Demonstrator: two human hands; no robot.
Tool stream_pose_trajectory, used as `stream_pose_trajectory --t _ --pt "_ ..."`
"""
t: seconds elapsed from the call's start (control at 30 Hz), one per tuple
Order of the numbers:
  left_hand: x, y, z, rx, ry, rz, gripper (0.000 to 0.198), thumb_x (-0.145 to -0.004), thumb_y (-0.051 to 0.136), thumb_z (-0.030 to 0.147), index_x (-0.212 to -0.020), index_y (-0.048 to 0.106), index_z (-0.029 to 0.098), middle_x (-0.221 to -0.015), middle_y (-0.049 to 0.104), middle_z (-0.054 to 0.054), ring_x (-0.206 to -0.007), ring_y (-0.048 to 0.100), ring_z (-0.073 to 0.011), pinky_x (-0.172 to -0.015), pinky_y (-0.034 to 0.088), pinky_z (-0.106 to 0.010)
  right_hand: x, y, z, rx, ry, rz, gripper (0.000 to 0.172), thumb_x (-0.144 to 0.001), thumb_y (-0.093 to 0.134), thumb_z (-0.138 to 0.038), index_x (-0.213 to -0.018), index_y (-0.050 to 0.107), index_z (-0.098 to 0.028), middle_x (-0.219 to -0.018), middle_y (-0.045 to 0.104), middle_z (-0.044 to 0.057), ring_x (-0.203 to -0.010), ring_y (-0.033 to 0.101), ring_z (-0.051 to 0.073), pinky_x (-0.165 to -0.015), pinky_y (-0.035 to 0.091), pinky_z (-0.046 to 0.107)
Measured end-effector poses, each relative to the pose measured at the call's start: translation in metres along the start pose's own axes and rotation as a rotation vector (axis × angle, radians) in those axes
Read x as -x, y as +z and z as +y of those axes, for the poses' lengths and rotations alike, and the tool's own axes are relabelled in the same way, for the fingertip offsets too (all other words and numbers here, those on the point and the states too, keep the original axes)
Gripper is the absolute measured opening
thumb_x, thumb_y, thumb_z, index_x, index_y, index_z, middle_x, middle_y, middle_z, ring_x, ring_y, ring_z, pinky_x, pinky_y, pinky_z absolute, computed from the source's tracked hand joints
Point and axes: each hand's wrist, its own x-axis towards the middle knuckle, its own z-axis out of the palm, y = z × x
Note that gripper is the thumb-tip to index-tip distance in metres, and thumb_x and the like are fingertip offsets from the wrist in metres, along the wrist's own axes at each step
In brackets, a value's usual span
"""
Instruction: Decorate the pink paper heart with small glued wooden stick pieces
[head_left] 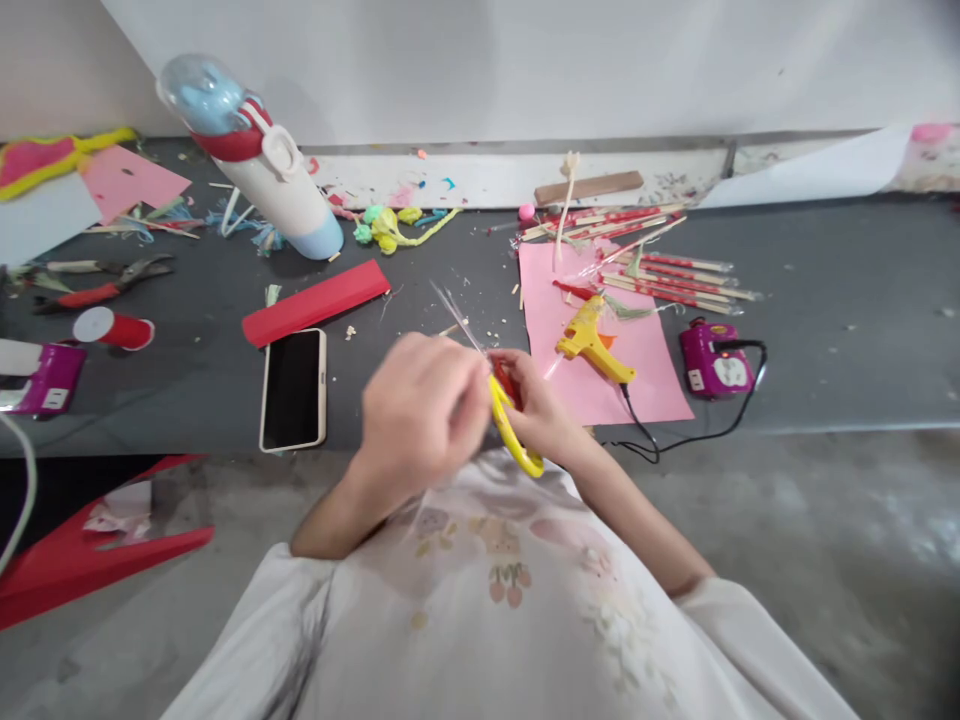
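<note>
My left hand [427,405] is closed in a loose fist in front of my body, slightly blurred. What it holds, if anything, is hidden behind its fingers. Right beside it, my right hand [546,410] is wrapped round scissors with a yellow handle [516,440]. Thin, shiny strips [459,315], smeared by motion, point away from between the hands; I cannot tell whether these are the blades. Something small and red [505,382] shows at my right fingers. To the right, a yellow glue gun [589,335] lies on pink paper [541,290].
Red-patterned wrapped sticks [675,280] lie behind the glue gun; its cord is near a purple power socket [716,360]. On the left are a phone [292,390], red folded strip [319,302], bottle [274,180], red thread spool [116,328] and pliers [109,290].
</note>
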Motion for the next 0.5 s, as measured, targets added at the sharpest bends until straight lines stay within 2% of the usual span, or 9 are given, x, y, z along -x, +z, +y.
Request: stream_pose_trajectory --t 0.07,0.13,0.27,0.5 --pt "0.007 -0.002 -0.017 -0.188 -0.131 0.031 0.012 -0.092 0.049 0.019 -0.082 0.057 0.021 -0.076 0.064 -0.004 -0.075 0.055 -0.0186 -0.071 0.042 -0.034 0.005 -0.008 -0.001 -0.005 0.008 0.032 0.058 -0.085 0.063 -0.045 -0.132 0.037 -0.022 -0.102 0.057 0.007 -0.087 0.058 0.018 -0.083 0.054 0.036" --pt "0.014 0.001 -0.029 -0.265 -0.161 -0.013 0.007 -0.090 0.052 0.020 -0.087 0.059 0.020 -0.083 0.066 -0.005 -0.079 0.056 -0.0202 -0.072 0.042 -0.034 0.013 -0.018 -0.004 0.065 -0.015 0.037 0.058 -0.083 0.066 -0.035 -0.132 0.039 -0.022 -0.110 0.057 0.007 -0.090 0.057 0.017 -0.088 0.052 0.035" --pt "0.023 0.009 -0.033 -0.189 -0.095 -0.075 0.008 -0.089 0.054 0.018 -0.085 0.060 0.020 -0.085 0.068 -0.006 -0.083 0.060 -0.0200 -0.074 0.045 -0.032 0.025 -0.033 -0.013 0.232 -0.069 0.018 0.056 -0.082 0.065 -0.029 -0.132 0.040 -0.023 -0.118 0.058 0.010 -0.097 0.058 0.019 -0.091 0.051 0.037" --pt "0.032 0.023 -0.030 -0.148 -0.034 0.033 0.017 -0.090 0.056 0.019 -0.074 0.063 0.021 -0.072 0.066 -0.003 -0.075 0.061 -0.0161 -0.068 0.046 -0.028 0.029 -0.037 -0.022 0.355 -0.064 -0.013 0.057 -0.081 0.065 -0.031 -0.131 0.040 -0.022 -0.112 0.061 0.010 -0.093 0.061 0.021 -0.086 0.053 0.038"
